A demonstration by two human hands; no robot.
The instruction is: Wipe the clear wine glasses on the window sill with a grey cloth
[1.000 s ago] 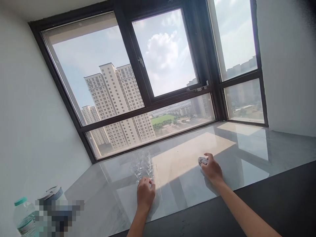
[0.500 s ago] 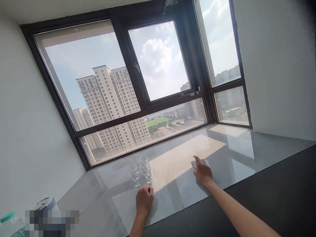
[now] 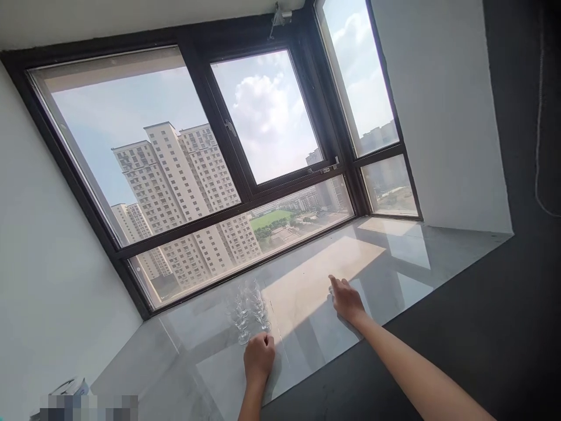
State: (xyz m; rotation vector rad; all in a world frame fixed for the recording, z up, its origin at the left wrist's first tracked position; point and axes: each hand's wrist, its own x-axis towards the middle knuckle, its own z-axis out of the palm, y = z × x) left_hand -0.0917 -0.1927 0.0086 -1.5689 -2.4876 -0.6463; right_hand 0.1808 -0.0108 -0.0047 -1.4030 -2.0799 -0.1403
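Note:
A cluster of several small clear stemmed glasses (image 3: 249,310) stands on the glossy grey marble sill (image 3: 394,263) close to the window. My left hand (image 3: 258,358) rests on the sill just in front of the nearest glass, with its fingers curled into a fist and their contents hidden. My right hand (image 3: 346,298) lies further right on the sunlit part of the sill. Its fingers are stretched out flat and pointing toward the window. Nothing shows under them.
A black-framed window (image 3: 245,202) runs along the back of the sill, with tower blocks outside. White walls close both ends. The sill's front edge meets a dark surface (image 3: 460,339). A lidded container (image 3: 70,387) sits at the bottom left beside a blurred patch.
The view has swung up and to the right, and the water bottle at the left has left the frame. My right hand has flattened, and the small pale thing under it no longer shows.

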